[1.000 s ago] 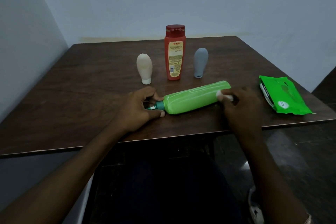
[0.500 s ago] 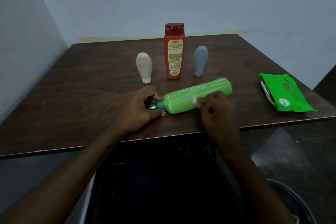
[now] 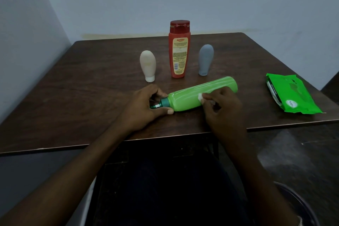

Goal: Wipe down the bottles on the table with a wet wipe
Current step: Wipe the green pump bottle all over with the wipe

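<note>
near the table's (image 3: 91,115) front edge, your left hand (image 3: 145,106) pinches the slick green bottle's (image 3: 194,95) neck; your right hand (image 3: 223,108) presses a bunched wet wipe (image 3: 200,96) against its side; it would probably roll if released.

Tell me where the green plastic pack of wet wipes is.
In the head view the green wet-wipe pack lies flat near the right edge of the dark wooden table, right of the lying light-green plastic bottle and the right hand.

Single head-worn view, forward and down, close over table (image 3: 91,97).
</note>
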The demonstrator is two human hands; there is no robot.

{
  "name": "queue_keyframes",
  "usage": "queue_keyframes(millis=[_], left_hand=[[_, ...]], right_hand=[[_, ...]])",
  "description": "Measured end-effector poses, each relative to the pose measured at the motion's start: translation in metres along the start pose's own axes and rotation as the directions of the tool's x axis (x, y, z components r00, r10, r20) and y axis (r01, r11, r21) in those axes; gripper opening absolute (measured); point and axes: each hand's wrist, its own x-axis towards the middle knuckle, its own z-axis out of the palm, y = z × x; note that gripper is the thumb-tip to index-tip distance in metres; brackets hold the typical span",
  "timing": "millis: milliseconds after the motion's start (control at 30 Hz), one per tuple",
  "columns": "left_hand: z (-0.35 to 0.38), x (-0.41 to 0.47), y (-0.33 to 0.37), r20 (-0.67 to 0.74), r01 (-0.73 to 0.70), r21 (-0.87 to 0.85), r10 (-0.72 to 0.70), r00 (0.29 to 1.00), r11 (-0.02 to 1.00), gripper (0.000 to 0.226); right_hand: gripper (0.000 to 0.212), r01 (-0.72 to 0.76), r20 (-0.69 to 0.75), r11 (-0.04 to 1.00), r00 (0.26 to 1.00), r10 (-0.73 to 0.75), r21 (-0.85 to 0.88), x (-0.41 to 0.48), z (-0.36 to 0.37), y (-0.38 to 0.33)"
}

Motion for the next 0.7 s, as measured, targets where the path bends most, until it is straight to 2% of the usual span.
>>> queue_keyframes(millis=[133,267,433,567,700], left_hand=[[0.002,0.001,-0.001,-0.015,0.022,0.021,-0.022,1.0,1.0,0.047],[0.001,0.002,-0.002,0.001,-0.024,0.085,0.024,1.0,0.996,0.038],[0.002,0.0,-0.002,0.001,-0.095,0.099,0.095,0.995,0.991,0.038],[0.002,-0.001,-0.001,-0.008,-0.095,0.102,0.096,0.995,0.99,0.032],[0.002,0.0,-0.004,0.005,-0.092,0.105,0.092,0.996,0.99,0.033]], right_hand=[[0.015,0.125,0.15,0.992,0.981,-0.123,-0.002,-0.008,0.016,-0.022],[0.012,0.229,0.212,0.972,0.954,-0.213,-0.053,-0.004,0.032,-0.037],[0.011,0.254,0.306,0.956,0.931,-0.201,-0.145,0.017,0.043,-0.048],[0.011,0.277,0.284,0.946,0.933,-0.222,-0.17,0.004,0.043,-0.047],[0.015,0.286,0.199,0.953,0.944,-0.263,-0.101,-0.015,0.037,-0.043]])
